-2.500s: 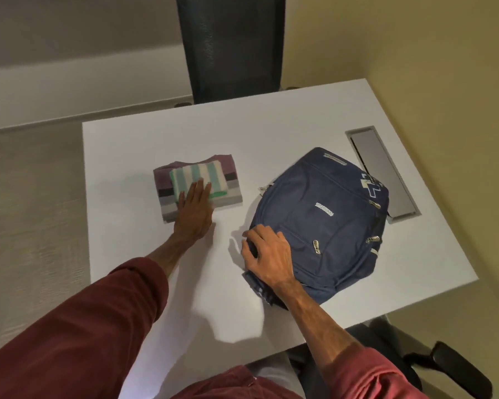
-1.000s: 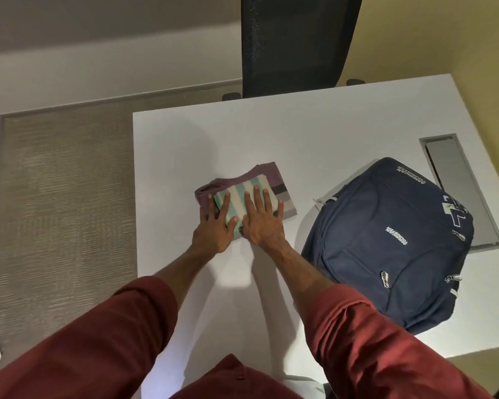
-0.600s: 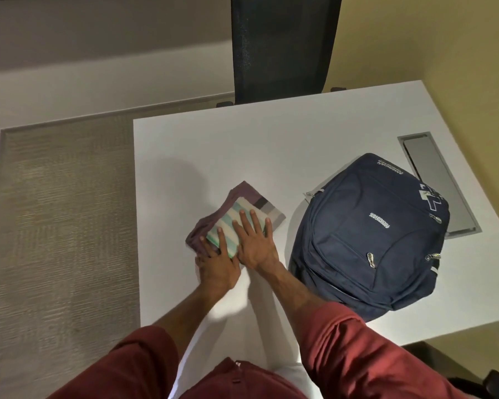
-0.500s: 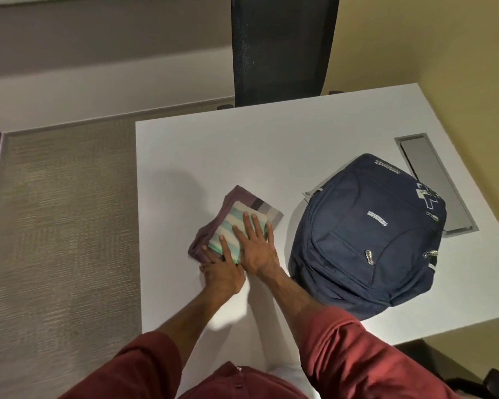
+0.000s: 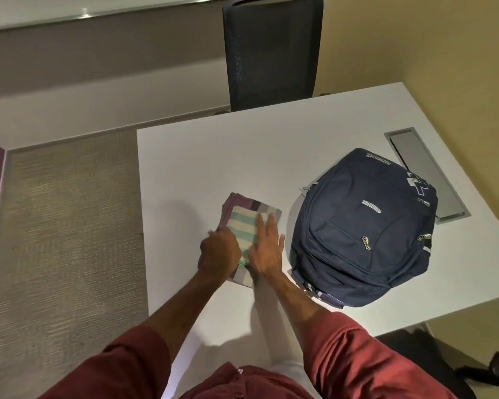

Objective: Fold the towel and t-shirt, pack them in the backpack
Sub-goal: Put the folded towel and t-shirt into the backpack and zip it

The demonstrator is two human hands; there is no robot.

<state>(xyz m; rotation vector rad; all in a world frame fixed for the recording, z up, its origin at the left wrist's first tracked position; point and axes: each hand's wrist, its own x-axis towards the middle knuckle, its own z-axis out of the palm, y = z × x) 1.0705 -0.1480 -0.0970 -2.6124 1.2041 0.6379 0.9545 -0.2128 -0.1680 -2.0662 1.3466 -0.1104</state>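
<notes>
A folded green-and-white striped towel [image 5: 241, 226] lies on top of a folded purple, grey and white striped t-shirt [image 5: 244, 203] on the white table [image 5: 213, 156]. My left hand [image 5: 218, 253] curls around the stack's near-left edge, fingers wrapped under it. My right hand [image 5: 267, 249] lies flat on the towel with fingers spread. The navy blue backpack [image 5: 363, 228] sits to the right of the stack, front side up and zipped.
A grey cable hatch [image 5: 428, 174] is set in the table behind the backpack. A black mesh chair [image 5: 271, 50] stands at the far side. A yellow wall runs along the right, and carpet lies left of the table.
My right hand left the backpack and came over to the stack. Both hands turned the stack and drew it toward me; my left hand now curls around its edge.
</notes>
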